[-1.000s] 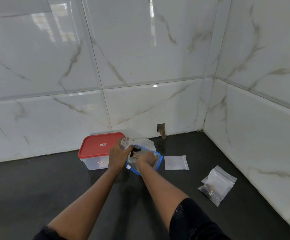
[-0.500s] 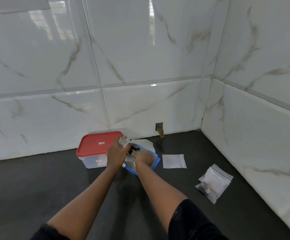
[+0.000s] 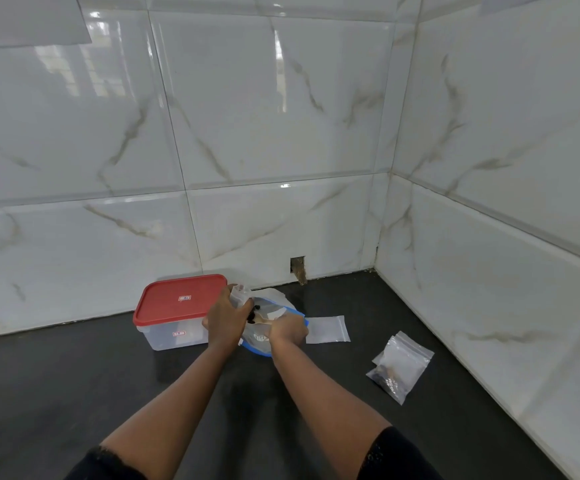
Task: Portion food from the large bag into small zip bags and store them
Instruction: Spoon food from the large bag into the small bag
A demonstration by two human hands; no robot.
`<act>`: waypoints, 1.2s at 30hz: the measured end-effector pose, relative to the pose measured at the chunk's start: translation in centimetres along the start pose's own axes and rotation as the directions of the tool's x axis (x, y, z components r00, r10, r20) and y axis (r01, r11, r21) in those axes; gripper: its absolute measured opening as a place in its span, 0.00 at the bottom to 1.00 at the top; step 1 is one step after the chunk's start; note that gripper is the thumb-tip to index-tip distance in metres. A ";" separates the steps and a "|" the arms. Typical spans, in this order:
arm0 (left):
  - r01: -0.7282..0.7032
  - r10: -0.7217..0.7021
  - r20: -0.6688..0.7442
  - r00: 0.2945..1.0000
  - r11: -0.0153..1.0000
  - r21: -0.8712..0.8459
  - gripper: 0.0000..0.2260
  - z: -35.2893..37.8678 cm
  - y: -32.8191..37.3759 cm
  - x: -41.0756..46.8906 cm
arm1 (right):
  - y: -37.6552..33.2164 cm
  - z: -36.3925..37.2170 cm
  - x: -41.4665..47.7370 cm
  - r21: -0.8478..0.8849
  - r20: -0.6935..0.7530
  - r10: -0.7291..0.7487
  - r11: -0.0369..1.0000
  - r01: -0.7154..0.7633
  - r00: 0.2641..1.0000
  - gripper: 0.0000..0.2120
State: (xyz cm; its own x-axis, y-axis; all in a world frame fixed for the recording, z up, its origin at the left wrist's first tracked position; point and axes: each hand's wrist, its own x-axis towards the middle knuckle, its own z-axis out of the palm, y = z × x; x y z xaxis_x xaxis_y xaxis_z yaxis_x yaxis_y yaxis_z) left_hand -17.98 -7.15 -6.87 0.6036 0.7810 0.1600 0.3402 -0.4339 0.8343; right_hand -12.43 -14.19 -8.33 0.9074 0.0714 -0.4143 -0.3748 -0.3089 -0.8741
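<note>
The large clear bag point(image 3: 264, 337) with a blue zip rim lies on the dark counter, dark food pieces showing at its mouth. My left hand point(image 3: 225, 318) grips a small clear zip bag point(image 3: 239, 295) just above the large bag's left side. My right hand point(image 3: 288, 330) is closed over the large bag's mouth; what its fingers hold is hidden. An empty small zip bag point(image 3: 328, 329) lies flat just right of the large bag. Further right lie filled small zip bags point(image 3: 399, 366) with dark food inside.
A clear plastic box with a red lid point(image 3: 179, 304) stands against the back wall, left of my hands. White marble-patterned tiled walls meet in a corner at the right. A small hole point(image 3: 298, 268) is in the back wall's base. The counter point(image 3: 74, 393) is black.
My hands stay at the large bag with only small shifts; the left hand's small bag has tipped slightly. The camera has tilted a little.
</note>
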 end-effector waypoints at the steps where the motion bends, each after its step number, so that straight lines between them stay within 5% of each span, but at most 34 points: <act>1: 0.004 -0.004 0.008 1.000 1.000 -0.003 0.20 0.1 0.1 -0.1 | 0.0 -0.3 -0.1 -0.004 -0.004 0.002 1.000 -0.002 1.000 0.13; 12: 0.046 -0.043 0.044 0.998 0.996 -0.070 0.24 1.7 -0.2 0.2 | -0.7 -5.2 1.1 -0.188 -0.086 -0.083 0.980 0.065 0.993 0.14; 27: 0.048 -0.044 0.062 0.997 0.996 -0.076 0.26 2.3 -0.6 0.1 | -4.2 -11.8 1.7 -0.206 -0.050 -0.101 0.974 0.089 0.994 0.10; 33: 0.017 -0.011 0.088 0.996 0.998 -0.067 0.28 2.6 -1.4 -0.2 | -5.7 -11.7 0.9 -0.156 0.013 -0.180 0.971 0.180 0.984 0.08; 36: 0.011 -0.004 0.094 0.996 0.997 -0.072 0.28 2.6 -1.5 -0.2 | -6.2 -10.2 0.7 -0.175 0.018 -0.335 0.926 0.333 0.942 0.11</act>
State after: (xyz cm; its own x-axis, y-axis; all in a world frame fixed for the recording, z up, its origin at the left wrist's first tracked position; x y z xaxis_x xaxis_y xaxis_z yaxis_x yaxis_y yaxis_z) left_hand -16.70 -7.82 -9.53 0.6676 0.7369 0.1059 0.2940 -0.3916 0.8719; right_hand -7.50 -21.92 -0.62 0.9770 0.1876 -0.1016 -0.0117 -0.4285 -0.9035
